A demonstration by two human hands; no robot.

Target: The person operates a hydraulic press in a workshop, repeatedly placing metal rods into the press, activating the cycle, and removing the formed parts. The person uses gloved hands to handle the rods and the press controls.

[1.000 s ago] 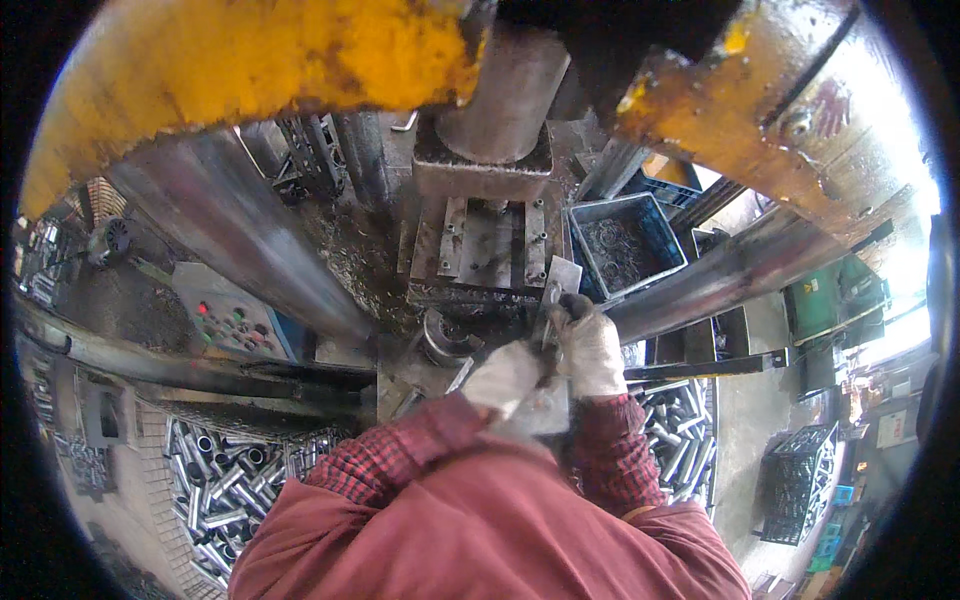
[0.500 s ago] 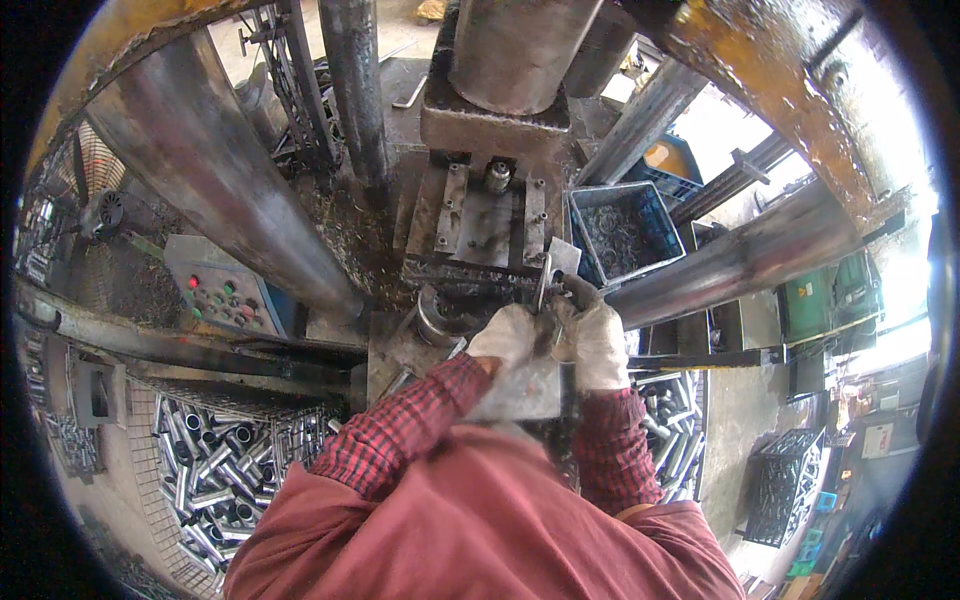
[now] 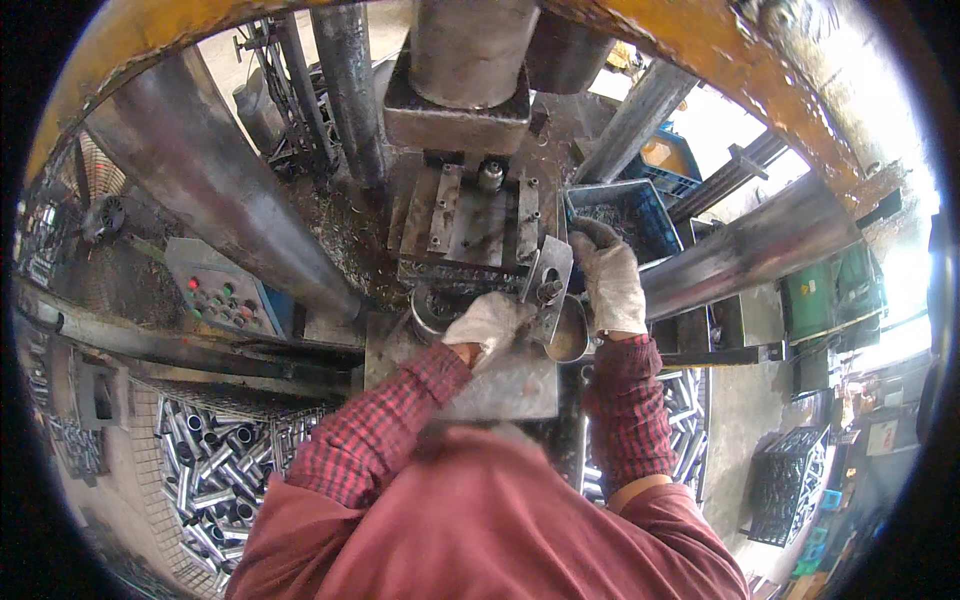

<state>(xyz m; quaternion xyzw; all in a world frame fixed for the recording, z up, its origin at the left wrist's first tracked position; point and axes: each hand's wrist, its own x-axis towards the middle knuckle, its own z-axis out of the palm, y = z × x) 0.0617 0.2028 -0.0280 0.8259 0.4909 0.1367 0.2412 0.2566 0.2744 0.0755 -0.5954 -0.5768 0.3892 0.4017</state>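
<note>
I stand at a heavy press with a grey die block (image 3: 470, 225) under a round ram (image 3: 465, 50). My left hand (image 3: 488, 325), in a white glove, rests on a small flat metal plate (image 3: 548, 285) at the die's front edge. My right hand (image 3: 608, 280), also gloved, grips the right side of that same plate, close to a blue bin (image 3: 625, 215) of small metal parts. The plate is tilted and carries a short round fitting. A metal bowl (image 3: 570, 340) sits just below my right hand.
Thick steel columns (image 3: 200, 190) slant past on the left and right. A grey control box with coloured buttons (image 3: 215, 290) sits at the left. Wire crates of short metal tubes (image 3: 200, 470) lie at lower left and lower right. A yellow frame (image 3: 700, 40) arches overhead.
My view has tipped down, so the yellow frame moved up and the die shows more. Both hands have moved apart and up toward the die, with the plate between them.
</note>
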